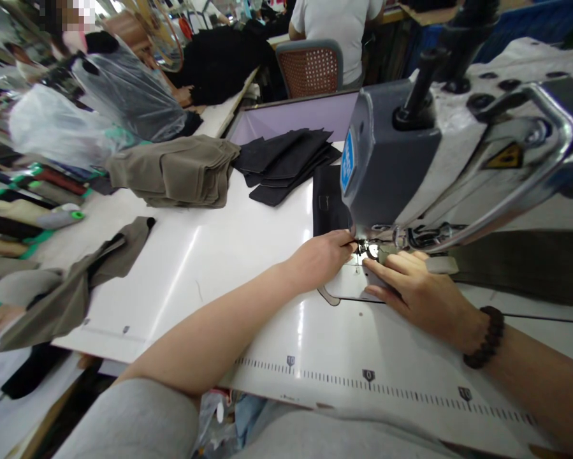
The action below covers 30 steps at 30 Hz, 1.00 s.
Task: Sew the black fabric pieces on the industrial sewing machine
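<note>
My left hand is at the left of the sewing machine's needle area, its fingers bent and pressed together at the near edge of a black fabric piece. What lies under its fingertips is mostly hidden. My right hand lies on the right of the presser foot, index finger and thumb stretched out and apart on the machine bed. Above both hands stands the head of the sewing machine. An olive fabric length lies behind my right hand, under the machine arm.
Stacks of olive pieces and black pieces lie on the white table. At left are a loose olive piece and several thread spools. A chair and co-workers are beyond.
</note>
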{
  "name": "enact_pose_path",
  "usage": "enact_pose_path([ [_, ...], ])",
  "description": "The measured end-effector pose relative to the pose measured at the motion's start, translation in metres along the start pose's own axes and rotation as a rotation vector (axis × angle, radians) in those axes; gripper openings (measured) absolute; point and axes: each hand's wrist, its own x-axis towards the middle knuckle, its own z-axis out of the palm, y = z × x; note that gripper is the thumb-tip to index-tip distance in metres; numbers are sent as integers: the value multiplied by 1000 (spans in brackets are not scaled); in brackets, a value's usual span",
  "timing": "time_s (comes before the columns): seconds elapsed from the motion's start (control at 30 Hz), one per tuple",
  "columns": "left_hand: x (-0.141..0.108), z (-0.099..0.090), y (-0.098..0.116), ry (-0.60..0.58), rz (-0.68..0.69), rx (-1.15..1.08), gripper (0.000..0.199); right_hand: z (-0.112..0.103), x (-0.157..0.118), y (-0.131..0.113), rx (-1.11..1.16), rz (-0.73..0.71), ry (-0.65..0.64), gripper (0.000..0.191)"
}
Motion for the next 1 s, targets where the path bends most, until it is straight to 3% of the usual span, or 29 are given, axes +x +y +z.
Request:
enact_pose_path([
  [0.4, 1, -5, 0, -21, -20, 18, 20, 0, 0, -1, -6, -13, 0, 37],
  [0.53, -11, -11, 16, -88, -42, 99, 24, -1, -1, 0, -32, -48, 24, 37],
  [0.67, -27, -14, 35, -126, 38, 134, 30, -1, -2, 1, -22, -72, 74, 38],
  [1.0, -37, -1, 33, -24, 91, -31, 26, -1, -3, 2, 13, -128, 43, 28],
])
